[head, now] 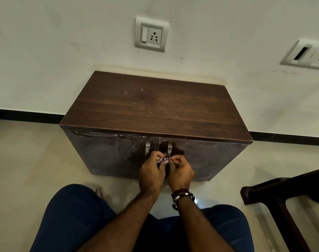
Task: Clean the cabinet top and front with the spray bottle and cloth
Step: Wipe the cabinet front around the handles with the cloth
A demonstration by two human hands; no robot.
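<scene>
head view: one camera, looking down at a low cabinet from in front
cloth [164, 159]: checked, bunched between both hands, in front of the cabinet doors just below the two handles; a corner hangs down between the wrists
cabinet [155, 110]: dark wood, against the wall; top bare with faint smears; front shows wet streaks along the upper edge and a dark wet patch by the right handle
left handle [147, 149]: metal, just above the left hand, apart from it
right handle [170, 148]: metal, just above the cloth; cannot tell whether the cloth touches it
left hand [151, 172]: fingers curled, pinching the cloth's left part
right hand [180, 172]: fingers curled, gripping the cloth's right part; knuckles nearly touch the left hand
bracelet [183, 196]: dark band with metal pieces on the right wrist
writing: none readable anywhere
wall socket [151, 34]: white plate, one switch, above the cabinet
second socket [307, 55]: far right, cut by the frame edge
chair [278, 195]: dark wood, right of the person, well apart from the cabinet
legs: blue trousers at the bottom
</scene>
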